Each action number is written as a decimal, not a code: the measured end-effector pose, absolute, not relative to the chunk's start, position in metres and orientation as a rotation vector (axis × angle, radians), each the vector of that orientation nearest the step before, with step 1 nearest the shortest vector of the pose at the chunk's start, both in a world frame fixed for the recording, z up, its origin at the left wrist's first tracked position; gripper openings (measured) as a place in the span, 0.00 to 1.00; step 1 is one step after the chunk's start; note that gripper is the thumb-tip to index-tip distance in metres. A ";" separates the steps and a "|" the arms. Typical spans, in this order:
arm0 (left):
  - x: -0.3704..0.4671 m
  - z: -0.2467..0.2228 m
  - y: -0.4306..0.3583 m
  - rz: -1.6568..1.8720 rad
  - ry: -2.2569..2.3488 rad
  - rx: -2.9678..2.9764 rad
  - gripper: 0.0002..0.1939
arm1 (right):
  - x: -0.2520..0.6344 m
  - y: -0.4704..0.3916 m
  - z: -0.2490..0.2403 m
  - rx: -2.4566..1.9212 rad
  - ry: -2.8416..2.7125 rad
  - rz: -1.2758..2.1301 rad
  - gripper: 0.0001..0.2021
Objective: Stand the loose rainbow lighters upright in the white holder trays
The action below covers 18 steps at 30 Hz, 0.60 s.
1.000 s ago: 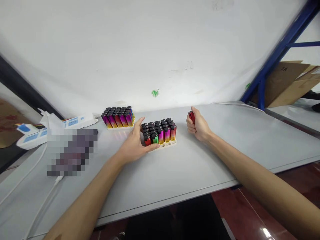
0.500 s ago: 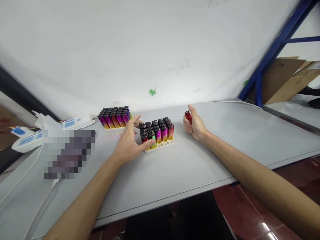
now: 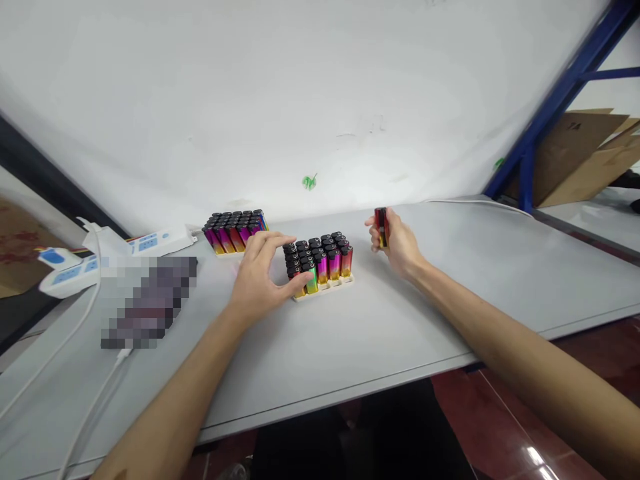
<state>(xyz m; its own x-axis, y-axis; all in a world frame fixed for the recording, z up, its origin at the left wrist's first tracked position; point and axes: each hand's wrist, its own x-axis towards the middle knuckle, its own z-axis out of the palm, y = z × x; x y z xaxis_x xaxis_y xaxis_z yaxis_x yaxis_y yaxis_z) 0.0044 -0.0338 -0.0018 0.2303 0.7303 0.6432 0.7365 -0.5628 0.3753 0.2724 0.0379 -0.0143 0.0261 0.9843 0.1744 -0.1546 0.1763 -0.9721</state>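
Several coloured lighters with black tops (image 3: 334, 265) stand upright in rows in a cream tray (image 3: 327, 288) on the grey table. Some slots show bare along the tray's near edge. My left hand (image 3: 263, 275) is at the tray's left side, fingers apart, its thumb against the front left lighters. To the right of the tray, my right hand (image 3: 397, 243) is raised above the table, closed on a red lighter (image 3: 382, 227) that is held upright. A second block of lighters (image 3: 233, 233) stands behind my left hand, near the wall.
White power strips (image 3: 150, 242) with plugs and cables lie at the left, beside a blurred dark object (image 3: 155, 300) with a white cable. Cardboard boxes (image 3: 575, 157) stand behind a blue metal frame (image 3: 550, 100) at the right.
The red lighter in my right hand has turned from tilted to upright, showing more of its body. My left hand remains beside the tray. The whole view has shifted slightly.
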 end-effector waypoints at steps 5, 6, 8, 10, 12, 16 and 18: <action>0.006 -0.002 -0.035 -1.287 -1.444 -2.425 0.24 | 0.277 0.031 0.002 -0.924 -1.410 0.956 0.18; 0.007 -0.002 -0.035 -1.279 -1.450 -2.428 0.24 | 0.278 0.028 0.006 -0.909 -1.444 0.949 0.18; 0.009 -0.003 -0.035 -1.264 -1.453 -2.447 0.25 | 0.279 0.022 0.013 -0.847 -1.469 0.983 0.17; 0.010 -0.005 -0.033 -1.258 -1.452 -2.478 0.27 | 0.277 0.015 0.018 -0.777 -1.487 1.026 0.16; 0.012 -0.007 -0.031 -1.279 -1.474 -2.512 0.33 | 0.272 0.008 0.019 -0.727 -1.541 1.034 0.15; 0.012 -0.016 -0.027 -1.351 -1.599 -2.626 0.48 | 0.255 -0.007 0.011 -0.736 -1.714 0.912 0.15; 0.011 -0.020 -0.026 -1.386 -1.612 -2.688 0.53 | 0.247 -0.013 0.004 -0.765 -1.830 0.789 0.15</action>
<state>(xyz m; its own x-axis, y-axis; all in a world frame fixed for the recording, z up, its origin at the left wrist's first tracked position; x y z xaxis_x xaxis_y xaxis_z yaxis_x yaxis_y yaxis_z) 0.0107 -0.0257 -0.0198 0.2461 0.8367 0.4892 0.6087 -0.5262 0.5938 0.2470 -0.0131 0.0042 -0.3370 0.7841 0.5212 0.1592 0.5931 -0.7893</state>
